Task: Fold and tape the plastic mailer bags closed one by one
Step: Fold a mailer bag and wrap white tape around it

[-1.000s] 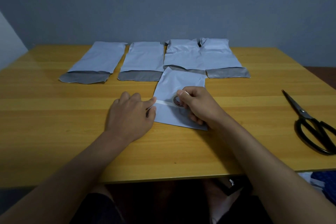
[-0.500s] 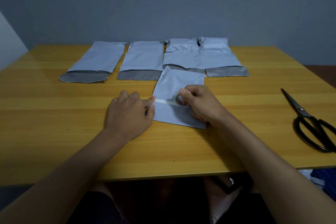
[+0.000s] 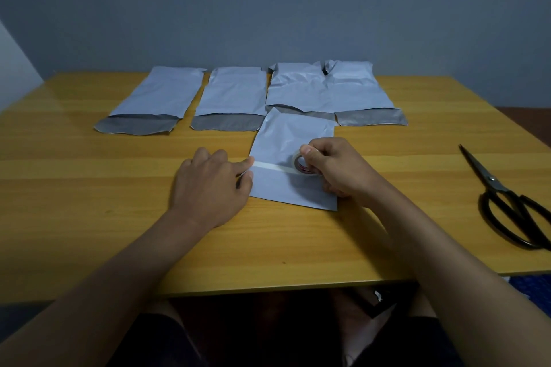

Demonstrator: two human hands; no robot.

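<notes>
A folded white mailer bag lies flat in the middle of the wooden table. A strip of clear tape runs across it from left to right. My left hand pinches the strip's free end at the bag's left edge. My right hand grips the small tape roll over the bag's right half. Behind it lie several unfolded mailer bags in a row, their grey open flaps toward me.
Black scissors lie on the table at the right, blades pointing away. The table's front edge runs just below my forearms. A grey wall stands behind the table.
My right hand has drawn the roll a little farther right, and the tape strip across the bag is longer. My left hand stays at the bag's left edge.
</notes>
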